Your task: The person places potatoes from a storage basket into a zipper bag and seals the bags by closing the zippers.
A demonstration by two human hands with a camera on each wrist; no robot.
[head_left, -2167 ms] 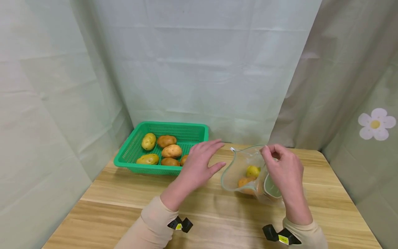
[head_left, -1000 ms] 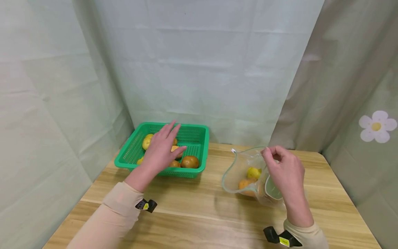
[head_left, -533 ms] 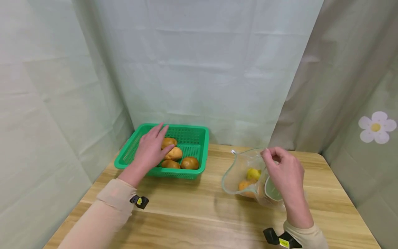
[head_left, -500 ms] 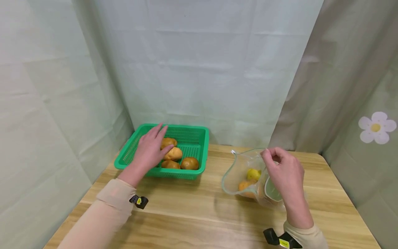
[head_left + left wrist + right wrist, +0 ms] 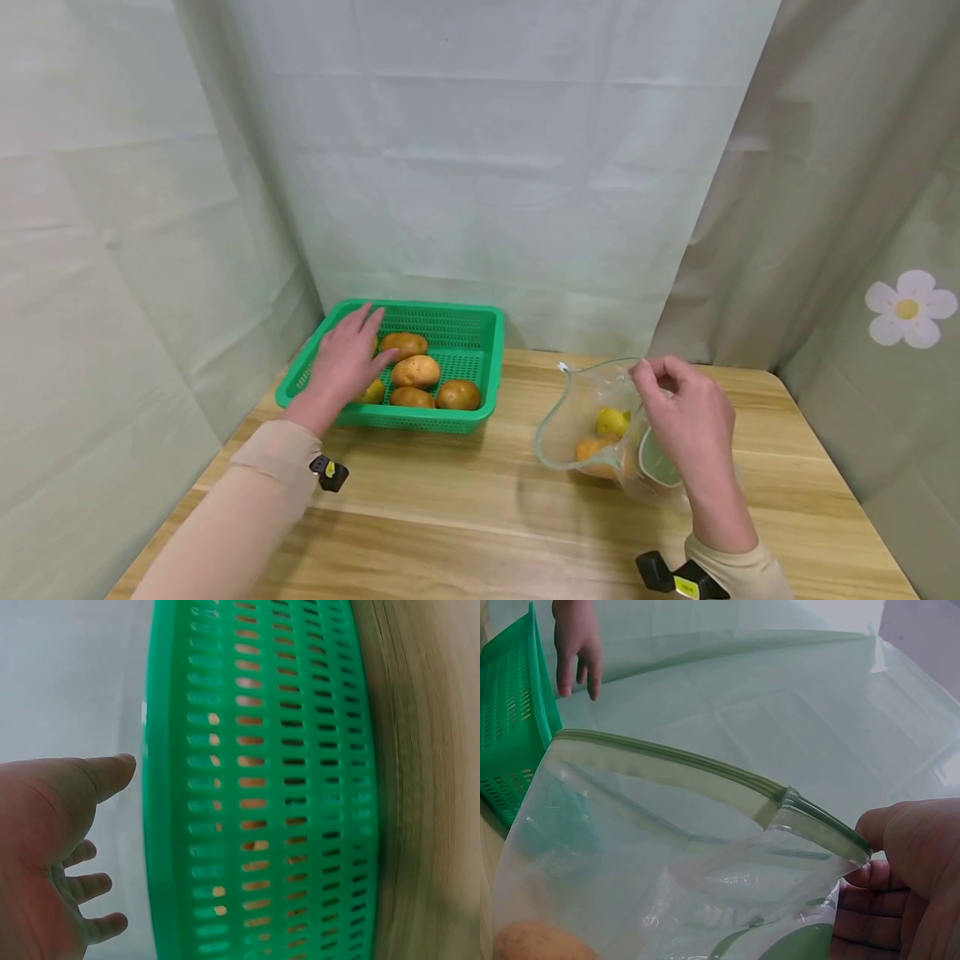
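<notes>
Reaching into green basket (image 5: 480,333), left hand (image 5: 341,367) is hovering over potatoes (image 5: 416,371), fingers spread, holding nothing. Right hand (image 5: 686,417) is pinching zip bag (image 5: 581,408) rim on bench (image 5: 465,517).

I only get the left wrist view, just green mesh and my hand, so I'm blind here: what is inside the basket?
Observer: The head view shows several brown and yellow potatoes lying in the green slotted plastic basket.
Operator: Where is the left hand against them?
Observer: The left hand is spread over the basket's left part, its fingers straight, gripping nothing.
Operator: And the other hand?
Observer: The right hand pinches the rim of a clear plastic zip bag, holding its mouth open on the wooden table.
Operator: Anything in it?
Observer: Yes, a yellow potato and an orange-brown one.
</notes>
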